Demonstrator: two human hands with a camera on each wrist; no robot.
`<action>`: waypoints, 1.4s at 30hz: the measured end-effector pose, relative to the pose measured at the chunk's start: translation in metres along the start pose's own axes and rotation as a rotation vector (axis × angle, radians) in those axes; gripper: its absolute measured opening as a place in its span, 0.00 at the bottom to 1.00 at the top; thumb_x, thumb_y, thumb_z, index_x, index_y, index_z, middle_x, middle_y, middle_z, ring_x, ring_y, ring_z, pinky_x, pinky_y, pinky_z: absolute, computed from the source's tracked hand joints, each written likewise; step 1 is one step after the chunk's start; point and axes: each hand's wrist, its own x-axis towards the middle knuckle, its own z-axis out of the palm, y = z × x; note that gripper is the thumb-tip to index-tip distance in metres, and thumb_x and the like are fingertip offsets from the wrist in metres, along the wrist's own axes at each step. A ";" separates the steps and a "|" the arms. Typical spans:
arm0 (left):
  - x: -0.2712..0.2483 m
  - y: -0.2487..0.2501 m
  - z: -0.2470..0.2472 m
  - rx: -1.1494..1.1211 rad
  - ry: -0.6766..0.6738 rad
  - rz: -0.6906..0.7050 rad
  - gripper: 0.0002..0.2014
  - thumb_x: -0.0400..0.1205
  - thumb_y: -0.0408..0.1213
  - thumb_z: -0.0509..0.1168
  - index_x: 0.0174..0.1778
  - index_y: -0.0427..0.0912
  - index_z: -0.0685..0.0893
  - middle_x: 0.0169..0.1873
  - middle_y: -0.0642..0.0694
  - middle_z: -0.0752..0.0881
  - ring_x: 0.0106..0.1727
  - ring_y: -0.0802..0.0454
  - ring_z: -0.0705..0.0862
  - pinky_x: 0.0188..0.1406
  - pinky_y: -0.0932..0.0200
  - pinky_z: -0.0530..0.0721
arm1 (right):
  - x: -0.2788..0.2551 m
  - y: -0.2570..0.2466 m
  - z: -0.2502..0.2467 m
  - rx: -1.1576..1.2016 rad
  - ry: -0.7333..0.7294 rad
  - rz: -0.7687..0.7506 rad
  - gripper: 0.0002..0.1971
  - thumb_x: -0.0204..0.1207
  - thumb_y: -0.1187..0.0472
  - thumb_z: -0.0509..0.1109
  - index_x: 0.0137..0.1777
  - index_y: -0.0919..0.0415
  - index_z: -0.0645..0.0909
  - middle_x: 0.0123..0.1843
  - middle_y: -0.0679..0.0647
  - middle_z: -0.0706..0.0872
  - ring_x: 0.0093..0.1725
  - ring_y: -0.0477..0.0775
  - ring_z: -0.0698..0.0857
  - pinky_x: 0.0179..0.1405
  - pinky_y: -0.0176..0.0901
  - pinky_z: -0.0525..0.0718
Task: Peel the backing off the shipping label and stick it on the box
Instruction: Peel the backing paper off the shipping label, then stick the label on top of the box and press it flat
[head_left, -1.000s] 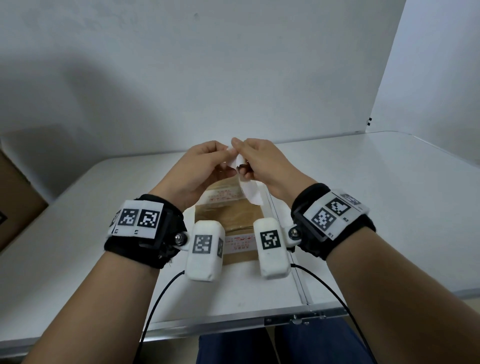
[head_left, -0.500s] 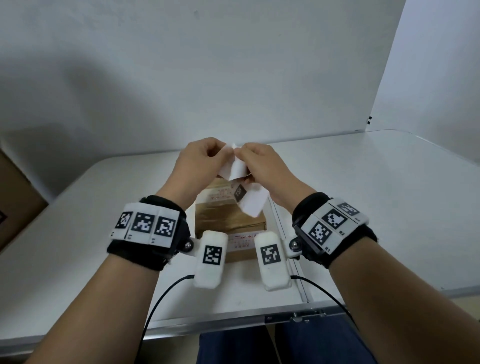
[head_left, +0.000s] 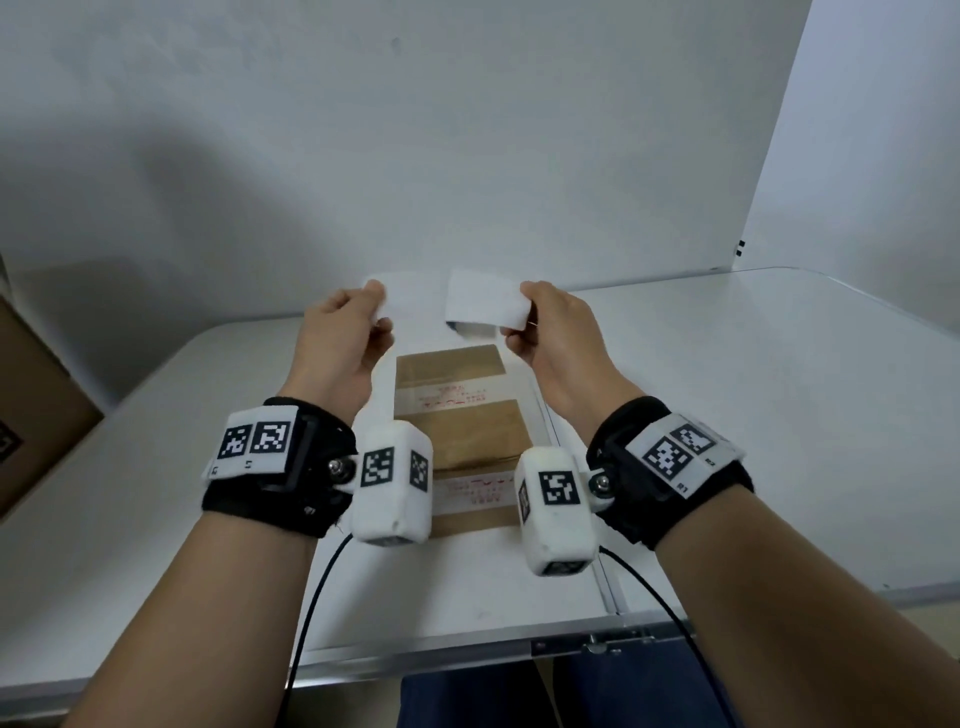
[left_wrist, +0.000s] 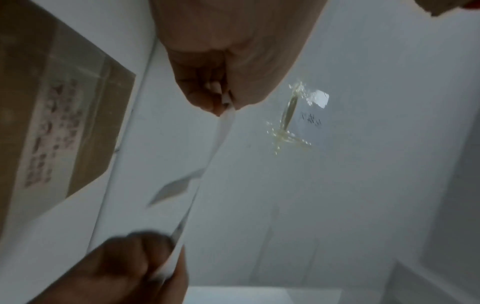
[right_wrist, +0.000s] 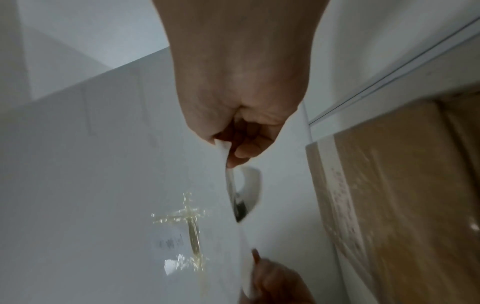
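Note:
A brown cardboard box (head_left: 457, 431) with printed tape strips lies flat on the white table (head_left: 727, 415), between my wrists and below my hands. My left hand (head_left: 379, 312) pinches a plain white sheet, the backing (head_left: 400, 299), which is hard to make out against the white wall. My right hand (head_left: 524, 314) pinches the label (head_left: 483, 304); dark print shows on its curled lower edge (right_wrist: 240, 205). Both hands are raised above the far end of the box, a short way apart. The left wrist view shows the backing (left_wrist: 226, 121) edge-on beside the box (left_wrist: 64, 123).
A larger cardboard box (head_left: 36, 410) stands off the table's left edge. A seam (head_left: 571, 467) runs down the table just right of the small box. A yellowish dried smear (right_wrist: 192, 222) marks the tabletop beyond the box. White walls close the back and right.
My hands, pinched together on one folded sheet a second ago, have pulled apart sideways and risen. The label and backing now hang as two pieces, one in each hand.

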 end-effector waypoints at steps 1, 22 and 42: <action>0.005 -0.001 -0.005 -0.031 0.022 -0.027 0.08 0.81 0.35 0.68 0.37 0.42 0.78 0.30 0.49 0.76 0.22 0.60 0.76 0.22 0.69 0.78 | 0.002 -0.001 -0.003 0.053 0.034 0.020 0.07 0.83 0.62 0.63 0.44 0.62 0.79 0.37 0.55 0.81 0.29 0.48 0.80 0.24 0.34 0.79; 0.046 -0.043 -0.079 0.230 0.145 -0.301 0.27 0.85 0.25 0.58 0.80 0.39 0.62 0.73 0.33 0.71 0.54 0.40 0.80 0.57 0.49 0.84 | 0.002 0.003 0.014 0.230 0.191 0.041 0.11 0.82 0.65 0.56 0.38 0.62 0.73 0.16 0.51 0.84 0.25 0.46 0.79 0.29 0.35 0.76; -0.032 0.013 0.045 0.757 -0.375 0.549 0.04 0.78 0.42 0.70 0.47 0.50 0.85 0.44 0.56 0.89 0.45 0.62 0.88 0.41 0.64 0.82 | 0.004 -0.015 0.003 -0.084 -0.056 0.000 0.14 0.83 0.52 0.64 0.41 0.61 0.80 0.31 0.51 0.85 0.35 0.50 0.85 0.30 0.35 0.82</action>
